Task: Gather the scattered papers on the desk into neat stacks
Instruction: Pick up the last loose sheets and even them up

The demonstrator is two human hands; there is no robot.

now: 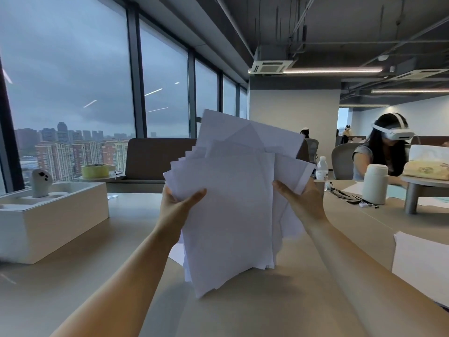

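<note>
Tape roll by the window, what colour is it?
The tape roll is pale yellow-green; the head view shows it best.

White papers (228,210), upright — unevenly fanned

I log: open-plan office — long desk (136,215) near, office chair (342,161) far right, window wall (73,81) left, ceiling air-conditioner (269,65) overhead.

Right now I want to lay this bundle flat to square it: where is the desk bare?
Bare desk runs from the white box to the bundle, and nearer you below the bundle. Crowded on the right: white sheets at the edge, and cables beside the white flask farther back.
</note>
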